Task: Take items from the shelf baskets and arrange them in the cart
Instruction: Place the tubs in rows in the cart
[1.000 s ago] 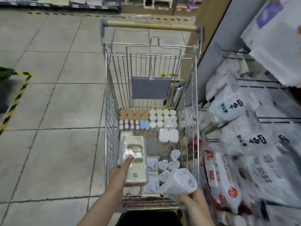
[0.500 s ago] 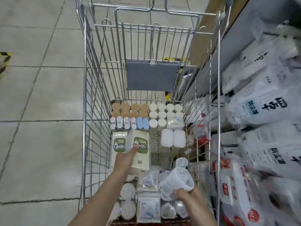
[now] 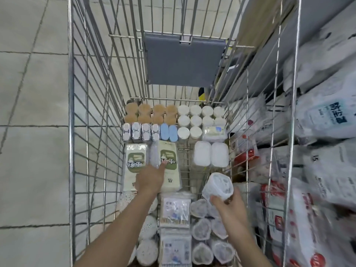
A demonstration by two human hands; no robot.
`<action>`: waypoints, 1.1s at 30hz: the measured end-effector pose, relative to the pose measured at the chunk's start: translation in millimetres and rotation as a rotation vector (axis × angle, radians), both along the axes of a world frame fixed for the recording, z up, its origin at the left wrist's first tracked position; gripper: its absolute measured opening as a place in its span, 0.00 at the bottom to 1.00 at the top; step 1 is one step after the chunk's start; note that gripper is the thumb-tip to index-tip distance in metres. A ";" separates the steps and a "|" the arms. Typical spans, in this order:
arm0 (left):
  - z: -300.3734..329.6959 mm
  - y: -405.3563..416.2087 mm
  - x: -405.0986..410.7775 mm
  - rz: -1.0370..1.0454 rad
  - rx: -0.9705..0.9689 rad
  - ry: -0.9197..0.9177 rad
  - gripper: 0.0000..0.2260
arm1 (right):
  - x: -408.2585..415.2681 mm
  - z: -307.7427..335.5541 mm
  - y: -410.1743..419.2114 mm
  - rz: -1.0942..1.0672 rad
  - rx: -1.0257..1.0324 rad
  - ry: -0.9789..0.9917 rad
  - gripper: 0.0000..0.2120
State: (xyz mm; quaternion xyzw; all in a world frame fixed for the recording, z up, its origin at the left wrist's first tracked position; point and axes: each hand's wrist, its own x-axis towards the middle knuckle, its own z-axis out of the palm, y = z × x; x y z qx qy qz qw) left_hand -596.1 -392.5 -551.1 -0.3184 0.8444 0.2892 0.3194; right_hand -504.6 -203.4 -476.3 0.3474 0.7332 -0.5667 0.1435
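Left hand (image 3: pixel 150 178) lowered green pack (image 3: pixel 169 164) | right hand (image 3: pixel 227 201) holds tub (image 3: pixel 217 186)

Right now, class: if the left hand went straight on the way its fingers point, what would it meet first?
The left hand already holds the green-labelled pack. Straight beyond that pack stands the row of silver packs and pale blue tubs; it would probably meet those first, though depth is hard to judge.

left hand (image 3: pixel 151 178) lowering cream pack (image 3: pixel 169 166) deeper beside its twin (image 3: pixel 134 164), right hand (image 3: pixel 229 205) with tub (image 3: pixel 218 186) lifted slightly
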 end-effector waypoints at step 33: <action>-41.5 15.4 11.1 -0.608 -0.278 0.336 0.26 | -21.4 -102.6 19.6 1.023 0.644 -0.012 0.31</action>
